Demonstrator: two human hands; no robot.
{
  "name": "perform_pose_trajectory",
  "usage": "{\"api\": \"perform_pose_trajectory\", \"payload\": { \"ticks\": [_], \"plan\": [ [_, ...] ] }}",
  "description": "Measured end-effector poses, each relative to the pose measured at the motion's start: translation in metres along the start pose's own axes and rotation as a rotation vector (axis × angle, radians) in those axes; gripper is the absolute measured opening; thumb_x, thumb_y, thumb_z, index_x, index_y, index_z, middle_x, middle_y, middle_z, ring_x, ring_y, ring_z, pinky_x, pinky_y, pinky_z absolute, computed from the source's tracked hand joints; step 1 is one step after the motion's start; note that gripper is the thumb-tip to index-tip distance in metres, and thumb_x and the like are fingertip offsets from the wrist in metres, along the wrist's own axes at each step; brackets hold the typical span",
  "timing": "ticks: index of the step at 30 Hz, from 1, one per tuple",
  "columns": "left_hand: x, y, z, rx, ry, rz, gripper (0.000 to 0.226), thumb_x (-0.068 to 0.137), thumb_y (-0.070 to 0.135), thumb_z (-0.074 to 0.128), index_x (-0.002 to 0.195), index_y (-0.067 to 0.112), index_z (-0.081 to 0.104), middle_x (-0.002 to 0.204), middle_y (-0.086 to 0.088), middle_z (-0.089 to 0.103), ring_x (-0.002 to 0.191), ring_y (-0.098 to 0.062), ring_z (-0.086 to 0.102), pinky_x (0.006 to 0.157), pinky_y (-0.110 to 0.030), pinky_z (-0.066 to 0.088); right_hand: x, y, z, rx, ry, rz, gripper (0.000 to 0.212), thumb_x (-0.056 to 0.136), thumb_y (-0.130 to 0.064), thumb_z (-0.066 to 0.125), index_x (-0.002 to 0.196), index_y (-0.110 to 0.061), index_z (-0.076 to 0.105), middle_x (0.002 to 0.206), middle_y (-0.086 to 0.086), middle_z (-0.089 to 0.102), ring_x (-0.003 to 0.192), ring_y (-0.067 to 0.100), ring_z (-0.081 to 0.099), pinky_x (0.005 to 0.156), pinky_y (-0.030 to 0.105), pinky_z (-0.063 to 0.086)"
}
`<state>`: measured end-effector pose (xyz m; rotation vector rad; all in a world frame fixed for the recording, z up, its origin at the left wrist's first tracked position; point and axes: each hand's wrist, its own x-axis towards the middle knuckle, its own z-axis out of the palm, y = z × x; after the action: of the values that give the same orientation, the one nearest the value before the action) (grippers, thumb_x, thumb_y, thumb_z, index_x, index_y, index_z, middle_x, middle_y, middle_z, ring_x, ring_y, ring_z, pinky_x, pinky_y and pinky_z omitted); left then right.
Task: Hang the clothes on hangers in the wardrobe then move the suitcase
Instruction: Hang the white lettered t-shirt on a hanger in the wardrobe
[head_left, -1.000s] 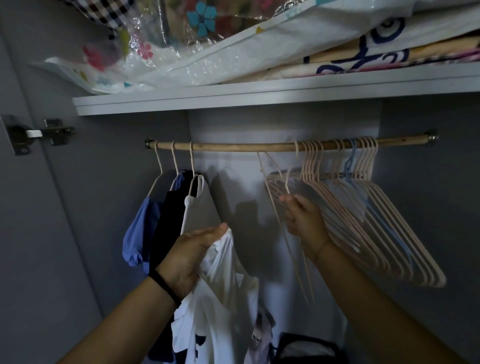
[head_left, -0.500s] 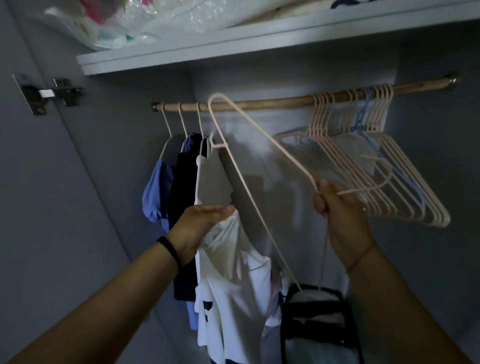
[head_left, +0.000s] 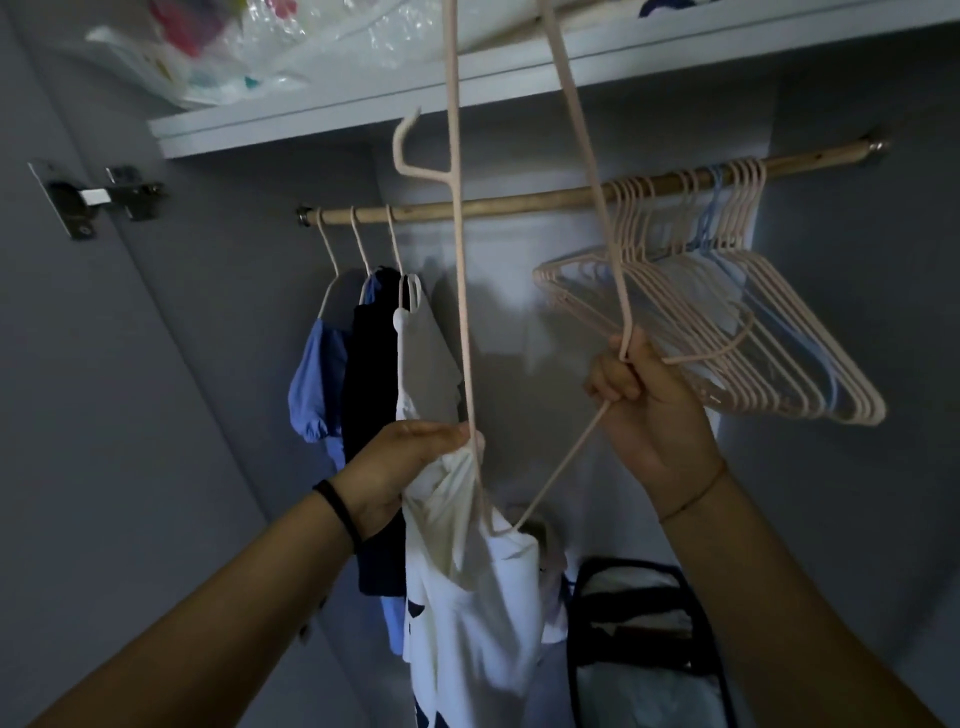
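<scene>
Looking up into the grey wardrobe (head_left: 130, 415), past a shelf (head_left: 571, 78) loaded with plastic-wrapped bedding (head_left: 234, 52) to the wooden rail (head_left: 493, 205) beneath it. Carrying, at the rail's left end, three filled hangers side by side: a blue garment (head_left: 311, 384), a dark garment (head_left: 371, 374), a pale top (head_left: 431, 364); and toward the right end, a bunch of empty hangers (head_left: 753, 338) splayed outward. Down at the bottom right, a black-framed bag (head_left: 579, 623); no suitcase in view. Nearer the camera, holding a white garment (head_left: 467, 597) with dark print, bunched at its neck in the left hand (head_left: 405, 467), fingers curled tight round the cloth. Gripping, with the right hand (head_left: 654, 410), a pink hanger (head_left: 460, 249) off the rail, stood on end with its hook high at the left and its lowest corner touching the garment's neck, seemingly tucked just inside. Judged as mid-step: threading the hanger into the garment, not yet hung. Next, probably: slide that low corner further into one shoulder, swing the other arm in through the neck, level the hanger, then hook it onto the bare stretch of rail between the pale top and the empty bunch. Calls for loosening the left grip so the neck opens.
</scene>
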<state>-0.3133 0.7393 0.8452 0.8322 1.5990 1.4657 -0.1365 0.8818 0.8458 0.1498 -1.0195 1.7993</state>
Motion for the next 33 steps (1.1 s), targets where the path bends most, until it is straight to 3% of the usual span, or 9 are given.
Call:
{"api": "perform_pose_trajectory", "payload": {
  "ticks": [4, 7, 10, 17, 20, 22, 27, 30, 33],
  "plan": [
    [-0.003, 0.012, -0.005, -0.095, -0.057, 0.020, 0.014, 0.083, 0.014, 0.063, 0.083, 0.003, 0.071, 0.076, -0.011, 0.071, 0.068, -0.020, 0.067, 0.067, -0.026, 0.057, -0.011, 0.021, -0.008, -0.095, -0.036, 0.059, 0.019, 0.075, -0.041, 0.065, 0.067, -0.025, 0.068, 0.047, -0.016, 0.040, 0.045, -0.001, 0.031, 0.054, 0.019, 0.024],
    [-0.005, 0.026, -0.010, -0.149, -0.061, 0.081, 0.016, 0.082, 0.014, 0.061, 0.075, 0.008, 0.074, 0.072, -0.008, 0.071, 0.066, -0.017, 0.067, 0.064, -0.023, 0.057, -0.021, 0.039, -0.015, -0.185, 0.101, 0.155, 0.033, 0.085, -0.029, 0.052, 0.056, -0.023, 0.065, 0.043, -0.014, 0.035, 0.044, 0.001, 0.029, 0.053, 0.020, 0.022],
    [-0.005, 0.038, -0.020, -0.211, -0.006, 0.134, 0.015, 0.088, 0.015, 0.057, 0.083, 0.006, 0.069, 0.074, -0.005, 0.071, 0.067, -0.014, 0.067, 0.064, -0.023, 0.058, -0.029, 0.051, -0.021, -0.421, 0.165, 0.204, 0.048, 0.095, -0.013, 0.044, 0.051, -0.022, 0.060, 0.047, -0.013, 0.037, 0.047, 0.003, 0.031, 0.055, 0.020, 0.025],
    [-0.002, 0.039, -0.053, -0.284, -0.042, 0.072, 0.024, 0.082, 0.028, 0.056, 0.088, 0.011, 0.072, 0.086, -0.008, 0.072, 0.077, -0.020, 0.069, 0.071, -0.036, 0.058, -0.037, 0.044, -0.034, -0.707, 0.119, 0.228, 0.031, 0.095, -0.008, 0.047, 0.066, -0.011, 0.055, 0.049, -0.009, 0.037, 0.049, 0.005, 0.031, 0.054, 0.017, 0.031],
    [0.000, 0.030, -0.056, -0.281, 0.054, 0.079, 0.023, 0.091, 0.022, 0.054, 0.084, 0.008, 0.072, 0.080, -0.009, 0.073, 0.069, -0.019, 0.070, 0.063, -0.033, 0.059, -0.035, 0.034, -0.041, -0.806, 0.087, 0.214, 0.033, 0.095, -0.005, 0.048, 0.062, -0.003, 0.051, 0.050, -0.007, 0.036, 0.051, 0.007, 0.030, 0.063, 0.023, 0.034],
    [0.001, 0.025, -0.059, -0.284, 0.098, 0.081, 0.028, 0.093, 0.020, 0.053, 0.078, 0.009, 0.074, 0.076, -0.009, 0.073, 0.066, -0.018, 0.070, 0.058, -0.029, 0.059, -0.032, 0.026, -0.049, -0.844, 0.088, 0.216, 0.030, 0.095, -0.006, 0.047, 0.073, 0.014, 0.050, 0.052, -0.002, 0.035, 0.050, 0.006, 0.031, 0.055, 0.018, 0.031],
    [0.009, 0.018, -0.066, -0.316, 0.222, 0.122, 0.016, 0.092, 0.016, 0.055, 0.093, 0.004, 0.066, 0.070, -0.005, 0.072, 0.066, -0.015, 0.066, 0.057, -0.023, 0.056, -0.037, 0.009, -0.060, -0.963, 0.029, 0.285, 0.029, 0.095, -0.007, 0.048, 0.081, 0.018, 0.051, 0.055, 0.004, 0.035, 0.049, 0.006, 0.033, 0.048, 0.013, 0.030],
    [0.010, 0.015, -0.066, -0.292, 0.296, 0.154, 0.014, 0.088, 0.018, 0.062, 0.080, 0.008, 0.067, 0.067, -0.005, 0.070, 0.066, -0.017, 0.064, 0.059, -0.025, 0.056, -0.042, -0.001, -0.060, -1.040, -0.024, 0.322, 0.027, 0.093, -0.008, 0.052, 0.079, 0.015, 0.053, 0.058, 0.011, 0.037, 0.052, 0.011, 0.035, 0.049, 0.017, 0.031],
    [0.004, 0.013, -0.057, -0.092, 0.359, 0.282, 0.019, 0.086, 0.019, 0.066, 0.069, 0.010, 0.069, 0.063, -0.002, 0.068, 0.060, -0.014, 0.063, 0.057, -0.024, 0.052, -0.044, -0.006, -0.056, -1.099, -0.070, 0.338, 0.027, 0.091, -0.006, 0.055, 0.075, 0.016, 0.053, 0.054, 0.006, 0.038, 0.049, 0.008, 0.036, 0.050, 0.019, 0.030]
  ]
}}
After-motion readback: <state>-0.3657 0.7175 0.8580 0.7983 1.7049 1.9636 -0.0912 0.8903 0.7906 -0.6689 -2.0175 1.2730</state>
